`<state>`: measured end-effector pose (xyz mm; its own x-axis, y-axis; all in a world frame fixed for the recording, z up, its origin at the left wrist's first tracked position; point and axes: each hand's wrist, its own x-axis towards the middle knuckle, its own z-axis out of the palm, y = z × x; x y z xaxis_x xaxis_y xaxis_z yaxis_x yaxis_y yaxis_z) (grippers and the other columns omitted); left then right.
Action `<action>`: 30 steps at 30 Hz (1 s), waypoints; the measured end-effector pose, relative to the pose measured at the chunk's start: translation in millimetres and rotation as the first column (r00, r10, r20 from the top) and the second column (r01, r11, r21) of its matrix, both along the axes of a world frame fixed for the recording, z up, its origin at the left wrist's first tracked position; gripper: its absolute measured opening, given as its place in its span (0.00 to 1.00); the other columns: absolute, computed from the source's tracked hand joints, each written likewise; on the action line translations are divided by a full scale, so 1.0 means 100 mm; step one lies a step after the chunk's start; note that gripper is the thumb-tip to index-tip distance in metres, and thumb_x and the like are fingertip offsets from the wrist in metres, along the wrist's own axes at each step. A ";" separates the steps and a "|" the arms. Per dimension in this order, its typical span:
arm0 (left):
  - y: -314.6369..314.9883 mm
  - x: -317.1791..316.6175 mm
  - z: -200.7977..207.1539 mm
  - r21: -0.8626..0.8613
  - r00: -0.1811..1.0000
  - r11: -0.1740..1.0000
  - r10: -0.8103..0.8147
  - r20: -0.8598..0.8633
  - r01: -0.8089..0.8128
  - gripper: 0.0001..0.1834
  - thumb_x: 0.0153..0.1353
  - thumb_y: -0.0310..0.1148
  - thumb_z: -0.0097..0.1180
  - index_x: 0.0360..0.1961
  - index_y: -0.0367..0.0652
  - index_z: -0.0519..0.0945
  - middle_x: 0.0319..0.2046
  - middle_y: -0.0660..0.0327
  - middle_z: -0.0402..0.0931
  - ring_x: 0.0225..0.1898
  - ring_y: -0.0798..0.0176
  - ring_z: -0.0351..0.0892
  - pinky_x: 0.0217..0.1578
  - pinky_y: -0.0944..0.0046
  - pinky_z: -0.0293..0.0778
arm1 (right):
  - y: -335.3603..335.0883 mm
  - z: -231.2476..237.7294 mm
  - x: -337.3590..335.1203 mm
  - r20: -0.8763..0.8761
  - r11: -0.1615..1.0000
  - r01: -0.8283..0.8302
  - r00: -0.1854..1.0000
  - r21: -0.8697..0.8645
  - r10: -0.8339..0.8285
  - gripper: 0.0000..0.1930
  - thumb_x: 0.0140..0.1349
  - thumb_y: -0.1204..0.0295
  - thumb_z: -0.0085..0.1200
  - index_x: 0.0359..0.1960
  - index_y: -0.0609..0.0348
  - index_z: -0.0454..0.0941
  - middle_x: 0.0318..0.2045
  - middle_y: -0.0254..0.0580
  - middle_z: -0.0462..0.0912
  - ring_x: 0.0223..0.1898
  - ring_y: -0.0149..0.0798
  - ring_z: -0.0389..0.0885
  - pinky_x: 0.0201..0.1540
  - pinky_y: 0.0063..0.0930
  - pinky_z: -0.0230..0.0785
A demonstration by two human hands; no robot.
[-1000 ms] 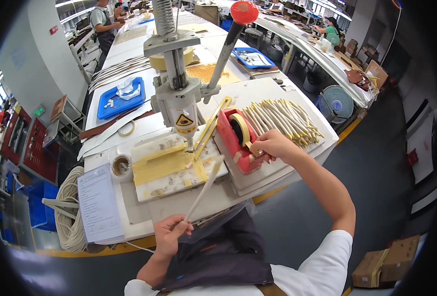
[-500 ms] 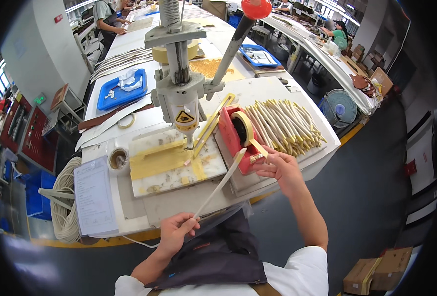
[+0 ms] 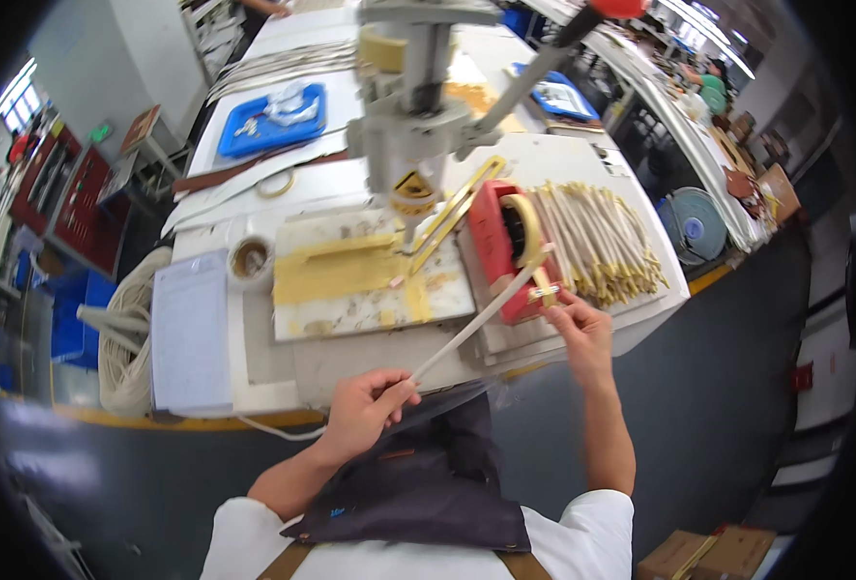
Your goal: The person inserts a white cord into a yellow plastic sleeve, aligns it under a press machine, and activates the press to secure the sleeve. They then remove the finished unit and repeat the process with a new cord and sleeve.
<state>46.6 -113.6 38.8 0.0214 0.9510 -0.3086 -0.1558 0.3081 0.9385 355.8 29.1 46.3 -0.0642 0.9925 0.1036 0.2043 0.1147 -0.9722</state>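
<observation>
My left hand (image 3: 368, 411) is closed on a pale, off-white cord (image 3: 476, 324), which slants up and right from the fingers. The cord's upper end lies in front of the yellow tape roll (image 3: 526, 227) in a red tape dispenser (image 3: 491, 242). At the dispenser's front edge, my right hand (image 3: 584, 333) pinches the end of a yellow tape strip (image 3: 545, 282) between thumb and finger. Right of the dispenser lies a stack of cut cords (image 3: 597, 242) with yellow-taped ends.
A lever press (image 3: 418, 145) stands over a tape-covered stone slab (image 3: 375, 324). Left are a tape-lined cup (image 3: 251, 259), a paper sheet (image 3: 191, 333) and a coil of cord (image 3: 126, 338). A blue tray (image 3: 273, 121) lies farther back. Cardboard boxes (image 3: 703, 556) sit on the floor.
My view has shifted, moving the bench's things across the picture. My right hand has lowered the tape strip onto the dispenser's front edge. The cord's end has come nearer the roll.
</observation>
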 end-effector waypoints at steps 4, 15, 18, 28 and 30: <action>-0.02 0.01 0.05 0.039 0.999 0.999 0.002 0.034 -0.004 0.16 0.71 0.34 0.61 0.53 0.33 0.83 0.33 0.62 0.86 0.25 0.78 0.73 0.25 0.75 0.72 | 0.10 -0.13 0.19 0.044 0.998 -0.061 0.997 0.033 0.059 0.08 0.66 0.78 0.61 0.31 0.73 0.85 0.50 0.55 0.86 0.47 0.32 0.84 0.49 0.25 0.73; -0.09 0.11 0.12 0.151 1.000 0.988 -0.009 0.007 0.008 0.16 0.73 0.33 0.58 0.53 0.30 0.82 0.36 0.60 0.86 0.27 0.77 0.75 0.27 0.74 0.75 | -0.78 0.35 -0.46 0.109 0.877 -0.476 0.877 0.060 0.468 0.05 0.65 0.78 0.62 0.31 0.68 0.83 0.28 0.43 0.87 0.28 0.31 0.86 0.33 0.25 0.78; -0.09 0.16 0.17 0.168 0.999 0.986 -0.015 -0.040 0.021 0.15 0.73 0.31 0.58 0.54 0.30 0.81 0.36 0.61 0.86 0.28 0.76 0.74 0.30 0.72 0.74 | -0.88 0.44 -0.81 0.249 0.830 -0.551 0.819 0.089 0.517 0.05 0.63 0.76 0.66 0.31 0.64 0.84 0.26 0.42 0.86 0.26 0.32 0.87 0.30 0.24 0.77; -0.16 0.18 0.18 0.425 0.965 0.905 0.099 -0.244 0.014 0.10 0.71 0.28 0.59 0.50 0.34 0.82 0.33 0.55 0.82 0.28 0.65 0.79 0.31 0.66 0.74 | -0.85 0.36 -1.00 0.305 0.844 -0.516 0.835 0.146 0.458 0.10 0.61 0.71 0.70 0.29 0.64 0.84 0.22 0.41 0.86 0.22 0.33 0.86 0.26 0.25 0.75; -0.16 0.19 0.16 0.445 0.960 0.895 0.116 -0.254 0.010 0.10 0.70 0.28 0.59 0.49 0.35 0.83 0.33 0.55 0.83 0.29 0.63 0.81 0.31 0.65 0.75 | -0.86 0.38 -1.00 0.318 0.853 -0.507 0.835 0.122 0.450 0.10 0.60 0.72 0.70 0.29 0.66 0.83 0.22 0.42 0.86 0.23 0.32 0.85 0.29 0.24 0.76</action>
